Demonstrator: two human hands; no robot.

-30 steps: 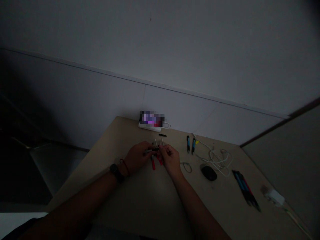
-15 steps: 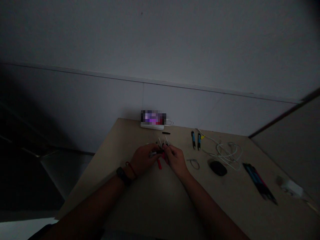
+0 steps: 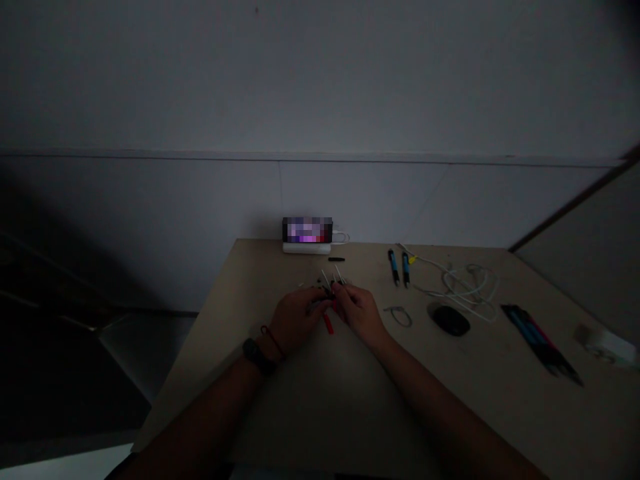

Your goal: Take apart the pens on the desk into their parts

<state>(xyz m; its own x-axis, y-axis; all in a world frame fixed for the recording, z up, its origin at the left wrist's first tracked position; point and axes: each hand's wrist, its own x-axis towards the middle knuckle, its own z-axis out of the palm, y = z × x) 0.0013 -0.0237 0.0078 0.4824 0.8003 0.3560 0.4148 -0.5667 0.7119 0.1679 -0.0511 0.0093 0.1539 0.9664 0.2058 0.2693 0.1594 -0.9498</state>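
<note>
The room is dim. My left hand [image 3: 295, 320] and my right hand [image 3: 361, 310] meet over the middle of a beige table [image 3: 310, 400], fingers pinched on a small cluster of pens [image 3: 330, 288]. Thin white pen parts [image 3: 339, 273] stick up behind my fingers, and a red pen piece [image 3: 328, 324] hangs below them. Which hand grips which piece is hard to tell. A dark watch and a red band sit on my left wrist [image 3: 260, 347].
A phone [image 3: 307, 231] leans at the table's back edge on a white base. A black cap [image 3: 337, 259], two blue pens [image 3: 399, 267], white cables [image 3: 465, 283], a black mouse [image 3: 450, 320], a pen bundle [image 3: 537, 340] and a white charger [image 3: 607, 347] lie to the right.
The view has swung left and levelled, so the table items appear shifted right. My hands stay together on the pens, with fewer red pieces showing below them.
</note>
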